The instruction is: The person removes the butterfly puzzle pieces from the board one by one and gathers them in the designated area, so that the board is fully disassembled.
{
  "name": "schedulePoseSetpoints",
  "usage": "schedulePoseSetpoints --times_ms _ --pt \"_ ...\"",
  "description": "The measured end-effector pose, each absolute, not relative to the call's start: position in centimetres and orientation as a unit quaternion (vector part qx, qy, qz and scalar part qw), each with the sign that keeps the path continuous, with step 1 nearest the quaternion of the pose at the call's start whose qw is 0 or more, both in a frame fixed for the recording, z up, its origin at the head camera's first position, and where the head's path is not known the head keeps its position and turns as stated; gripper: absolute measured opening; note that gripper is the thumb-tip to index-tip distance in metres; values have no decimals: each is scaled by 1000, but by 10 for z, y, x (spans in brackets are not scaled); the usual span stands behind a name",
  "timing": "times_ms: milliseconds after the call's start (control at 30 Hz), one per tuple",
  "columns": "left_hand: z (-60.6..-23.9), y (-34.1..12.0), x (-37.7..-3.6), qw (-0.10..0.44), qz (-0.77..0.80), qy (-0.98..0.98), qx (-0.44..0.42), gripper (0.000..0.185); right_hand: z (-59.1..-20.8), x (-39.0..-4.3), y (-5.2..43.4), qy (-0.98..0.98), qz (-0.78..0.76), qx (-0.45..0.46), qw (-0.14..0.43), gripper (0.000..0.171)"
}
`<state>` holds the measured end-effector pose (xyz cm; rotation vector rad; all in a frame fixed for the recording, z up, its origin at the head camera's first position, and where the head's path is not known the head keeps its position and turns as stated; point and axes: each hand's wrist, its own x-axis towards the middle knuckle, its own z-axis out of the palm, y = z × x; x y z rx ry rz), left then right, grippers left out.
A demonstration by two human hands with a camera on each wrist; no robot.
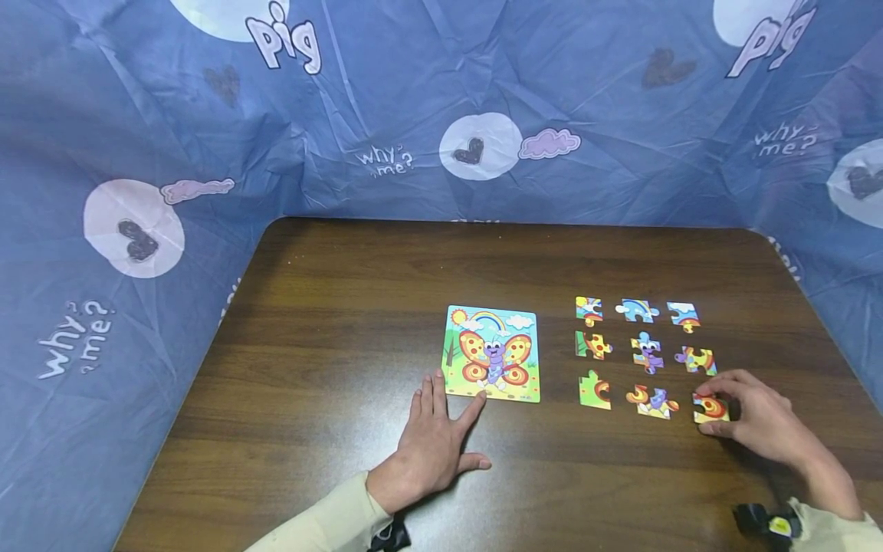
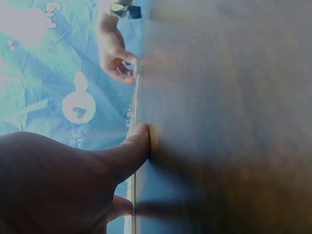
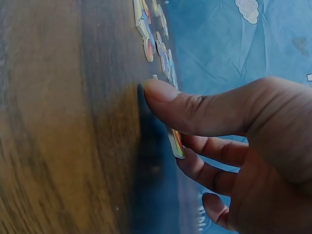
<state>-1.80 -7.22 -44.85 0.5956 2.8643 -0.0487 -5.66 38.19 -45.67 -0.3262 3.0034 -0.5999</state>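
Dark wood-grain table (image 1: pixel 345 368), both hands down on it. Left hand (image 1: pixel 433 445) lies flat, palm down, fingers straight and slightly spread, gripping nothing; index fingertip touches the bottom edge of the butterfly picture board (image 1: pixel 492 353), near its lower left corner. Left wrist view: thumb (image 2: pixel 131 146) pressed against the tabletop, the rest blurred. Right hand (image 1: pixel 752 414) has fingers curled over the bottom-right puzzle piece (image 1: pixel 710 408), thumb at its near edge, fingers at the far edge, pinching it. Right wrist view: thumb tip (image 3: pixel 161 92) down on the wood, the piece's edge (image 3: pixel 176 142) showing between thumb and fingers; cannot tell whether the piece is lifted or flat.

The piece is the last in a three-by-three grid of loose pieces to the right of the board, all apart from each other: sun piece (image 1: pixel 589 310), rainbow piece (image 1: pixel 638 310), cloud piece (image 1: pixel 683 316) in the far row; wing piece (image 1: pixel 592 345), butterfly-face piece (image 1: pixel 647 353), another wing piece (image 1: pixel 697 359) in the middle; green piece (image 1: pixel 595 391) and body piece (image 1: pixel 651 402) in the near row. Blue printed plastic sheet (image 1: pixel 441 115) walls the table on three sides, with hearts, clouds, "why me?" and "pig" lettering.

The held piece is well apart from the left hand, board and two near-row pieces between them.
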Motion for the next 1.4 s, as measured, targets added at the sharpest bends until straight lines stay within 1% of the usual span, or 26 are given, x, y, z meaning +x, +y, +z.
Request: schedulePoseSetpoints --times_ms 367,700,1033,1267,1400 --pt "-448 -72 -19 107 -24 973 203 87 -461 -59 384 973 -186 -134 4 49" --pt "-448 -74 -19 99 -10 974 204 87 -466 -58 386 970 -208 -120 20 53" --pt "-450 -75 -20 86 28 975 204 89 -467 -52 391 969 -216 -121 7 52" --pt "-449 -77 -21 84 47 975 203 89 -464 -52 391 967 -216 -131 -18 62" --pt "-447 -79 -25 67 54 975 206 90 -457 -56 388 968 -221 -120 -18 65"
